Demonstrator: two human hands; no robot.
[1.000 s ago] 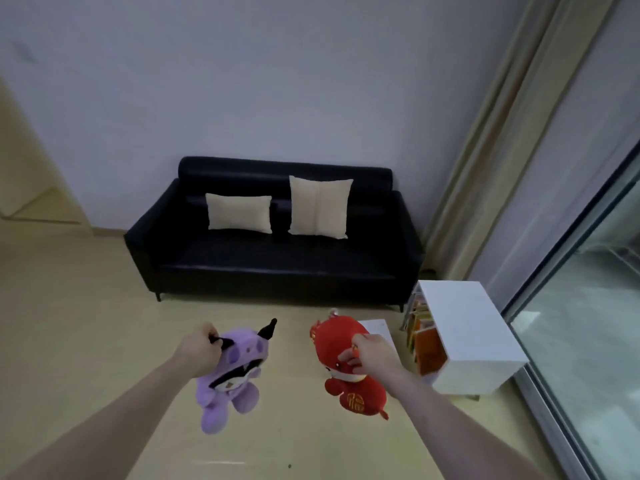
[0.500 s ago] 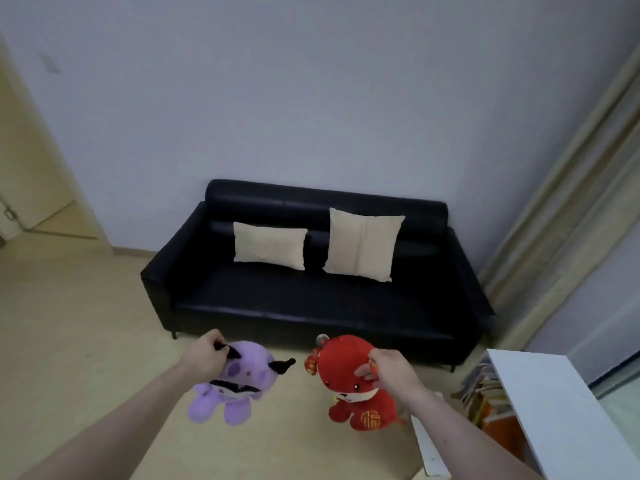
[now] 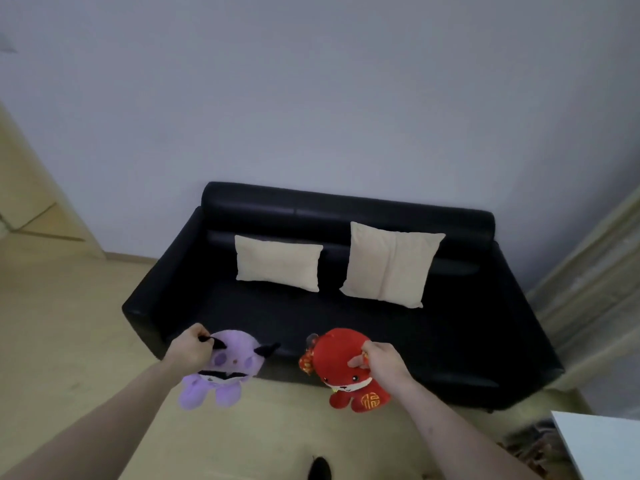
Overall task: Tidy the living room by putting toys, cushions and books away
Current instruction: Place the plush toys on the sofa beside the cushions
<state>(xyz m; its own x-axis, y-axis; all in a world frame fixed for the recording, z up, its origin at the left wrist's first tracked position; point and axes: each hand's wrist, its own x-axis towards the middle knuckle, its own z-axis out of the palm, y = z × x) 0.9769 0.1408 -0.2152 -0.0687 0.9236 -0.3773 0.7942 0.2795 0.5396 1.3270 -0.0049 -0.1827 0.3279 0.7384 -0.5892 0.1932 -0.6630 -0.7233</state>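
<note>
My left hand [image 3: 189, 348] pinches the black ear of a purple plush toy [image 3: 227, 367], which dangles in front of the sofa's left end. My right hand [image 3: 382, 365] grips the head of a red plush toy [image 3: 341, 368] with a gold character on its belly, held over the sofa's front edge. Both toys hang in the air above the floor. Two cream cushions, one [image 3: 277, 262] on the left and one [image 3: 389, 264] on the right, lean against the back of the black sofa [image 3: 450, 334].
A white cabinet [image 3: 602, 441] with books [image 3: 530, 448] at its side stands at the lower right. Beige curtains [image 3: 595, 285] hang at the right. A doorway [image 3: 31, 209] opens at the left. The floor is pale wood, and a dark foot [image 3: 319, 468] shows at the bottom.
The sofa has come much nearer and the view has swung left, pushing the white cabinet to the corner. Both toys stay in my hands, carried forward toward the sofa's front.
</note>
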